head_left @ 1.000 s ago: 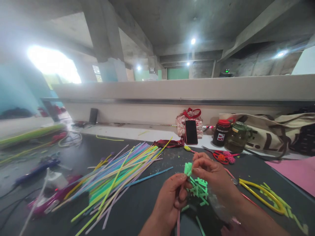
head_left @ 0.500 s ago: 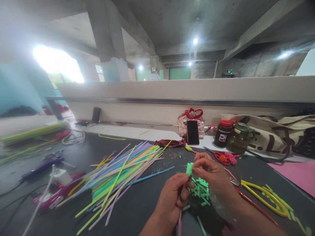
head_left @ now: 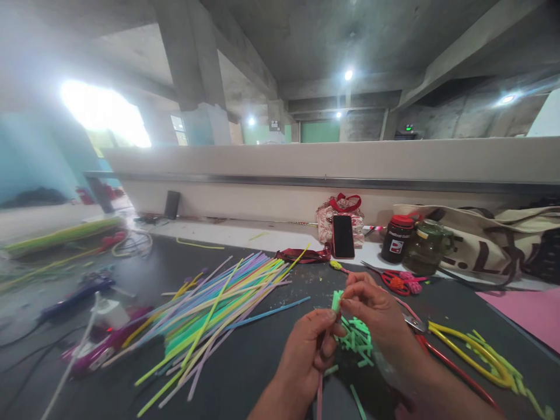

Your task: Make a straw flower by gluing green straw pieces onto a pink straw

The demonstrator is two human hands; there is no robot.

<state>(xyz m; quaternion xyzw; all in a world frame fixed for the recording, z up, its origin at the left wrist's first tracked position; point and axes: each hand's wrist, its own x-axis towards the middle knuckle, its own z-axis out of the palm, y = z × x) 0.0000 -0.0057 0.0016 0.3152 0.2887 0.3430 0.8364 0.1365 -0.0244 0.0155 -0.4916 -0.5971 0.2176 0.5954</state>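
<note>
My left hand (head_left: 308, 344) pinches a small green bundle (head_left: 336, 300) of short pieces, with a pink stem (head_left: 319, 396) hanging below the fist. On the bundle's right side, the fingertips of my right hand (head_left: 367, 300) are pressed together at its edge; whether they hold a separate piece is too small to tell. Just beneath my hands lies a pile of short green pieces (head_left: 356, 338) on the dark table mat (head_left: 245, 373). A single green strip (head_left: 357, 402) rests nearer the front edge.
Long pastel sticks (head_left: 219, 315) spread across the left. Yellow-handled pliers (head_left: 468, 353) lie right, near red-handled scissors (head_left: 396, 283). Behind stand a phone (head_left: 343, 236), a red-lidded jar (head_left: 397, 238) and a glass jug (head_left: 423, 248). A purple glue gun (head_left: 105, 350) sits at left.
My hands stay almost in place at the green bundle. The right fingertips have shifted very slightly; the whole view has moved a little.
</note>
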